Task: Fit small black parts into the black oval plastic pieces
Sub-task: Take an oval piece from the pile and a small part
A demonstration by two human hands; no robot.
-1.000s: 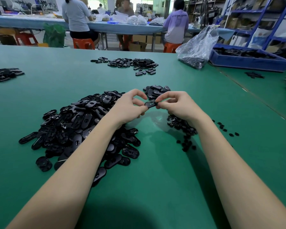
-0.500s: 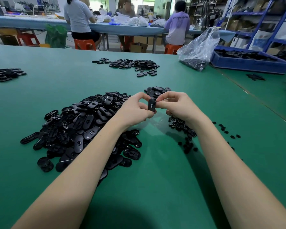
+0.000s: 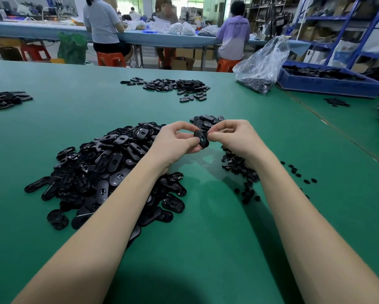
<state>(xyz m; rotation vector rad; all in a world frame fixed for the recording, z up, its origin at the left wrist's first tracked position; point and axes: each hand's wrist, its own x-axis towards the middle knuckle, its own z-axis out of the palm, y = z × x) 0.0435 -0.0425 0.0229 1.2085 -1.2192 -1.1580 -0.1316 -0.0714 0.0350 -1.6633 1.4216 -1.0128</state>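
Note:
A black oval plastic piece is held above the green table, pinched between my left hand and my right hand. Its flat face with a small hole tilts toward me. Both hands grip it by thumb and fingertips. A large heap of black oval pieces lies under my left forearm. A scatter of small black parts lies below my right wrist. A small stack of oval pieces sits just behind my hands.
Further oval pieces lie in a pile at the back centre and at the left edge. A clear plastic bag and a blue tray stand at the back right. Three people sit at a far table.
The oval piece has been turned in my fingers, from lying level, to edge-on, to its face tilted toward me. Both hands stay together in about the same spot.

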